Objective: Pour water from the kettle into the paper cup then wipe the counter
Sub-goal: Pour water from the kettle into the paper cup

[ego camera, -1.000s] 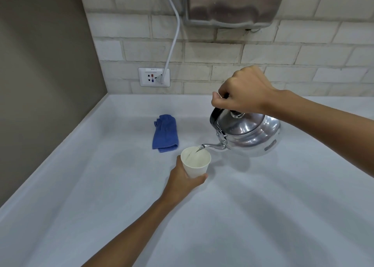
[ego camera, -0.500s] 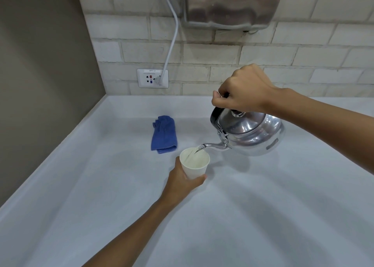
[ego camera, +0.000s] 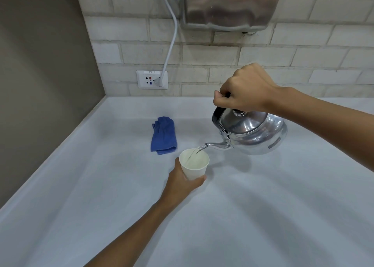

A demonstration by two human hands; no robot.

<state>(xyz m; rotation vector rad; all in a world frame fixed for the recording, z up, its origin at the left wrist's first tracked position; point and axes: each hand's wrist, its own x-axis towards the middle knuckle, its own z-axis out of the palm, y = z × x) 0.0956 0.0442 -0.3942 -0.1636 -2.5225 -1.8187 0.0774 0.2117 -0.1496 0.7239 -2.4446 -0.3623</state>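
Note:
My right hand point(ego camera: 245, 90) grips the black handle of a shiny metal kettle point(ego camera: 256, 133), held tilted above the white counter point(ego camera: 263, 216). Its thin spout points left and a stream of water runs from it into a white paper cup point(ego camera: 194, 164). My left hand point(ego camera: 182, 182) wraps around the cup's lower side and holds it on or just above the counter. A folded blue cloth point(ego camera: 163, 135) lies on the counter behind and left of the cup.
A brick wall runs along the back with a power socket point(ego camera: 151, 79) and a white cable point(ego camera: 172, 38) plugged into it. A metal wall-mounted unit point(ego camera: 230, 5) hangs above. A grey-brown wall point(ego camera: 40, 74) closes the left side.
The kettle stays tilted and water keeps running into the cup. Both hands hold nearly the same places; the view has shifted slightly.

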